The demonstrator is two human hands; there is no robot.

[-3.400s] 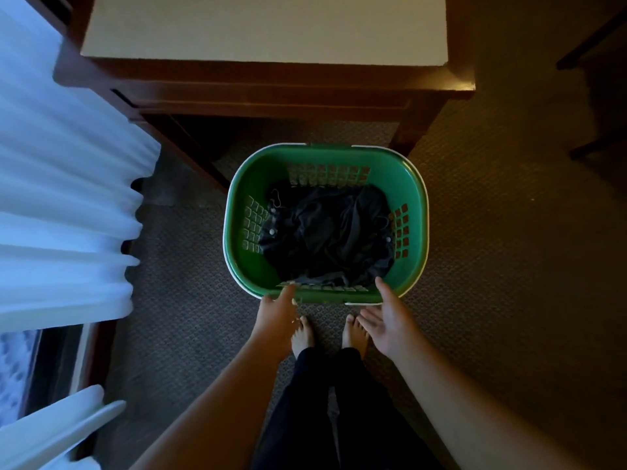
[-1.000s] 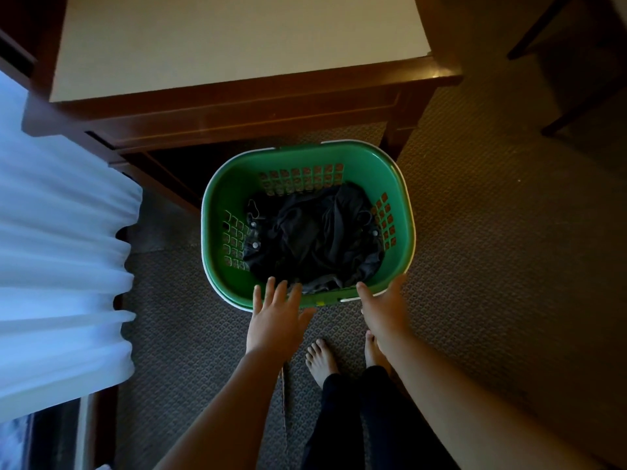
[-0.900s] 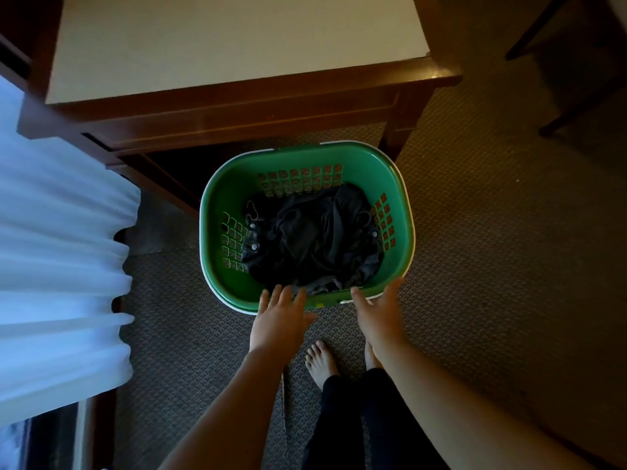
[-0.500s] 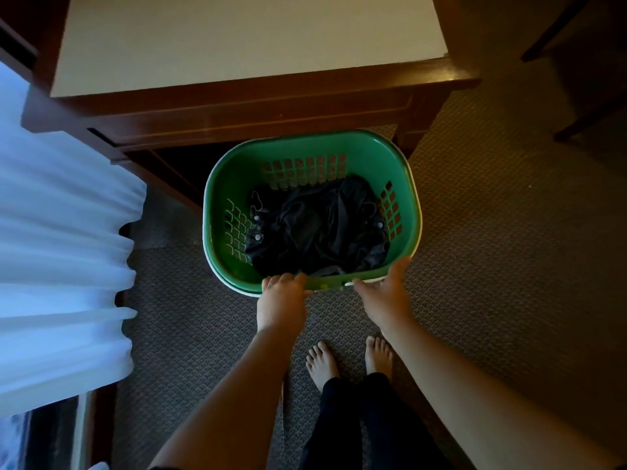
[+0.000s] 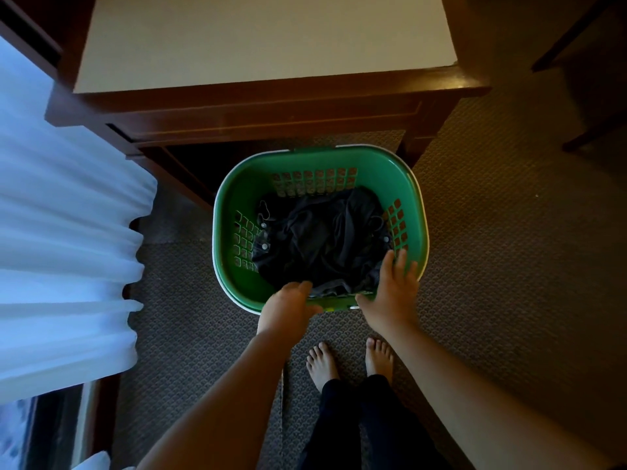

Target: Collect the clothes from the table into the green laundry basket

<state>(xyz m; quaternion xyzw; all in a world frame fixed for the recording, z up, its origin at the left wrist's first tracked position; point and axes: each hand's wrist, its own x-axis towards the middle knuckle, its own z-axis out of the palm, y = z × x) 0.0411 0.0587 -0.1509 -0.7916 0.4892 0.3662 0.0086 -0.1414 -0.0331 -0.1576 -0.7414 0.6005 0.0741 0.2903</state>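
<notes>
Dark clothes (image 5: 322, 239) lie heaped in the green basket (image 5: 237, 198) on the carpet, below the bare surface (image 5: 264, 39). Left hand (image 5: 288, 308) curls at the near rim; right hand (image 5: 395, 290) spreads open inside, empty. Soft, light fabric: gather by a fold.

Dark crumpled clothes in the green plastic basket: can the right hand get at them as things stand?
Probably yes: the right hand hangs open over the basket's near rim, nothing covering the dark clothes.

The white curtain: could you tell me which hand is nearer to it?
Left. The left hand is at the basket's near rim on the curtain's side; the right hand is farther away.
</notes>
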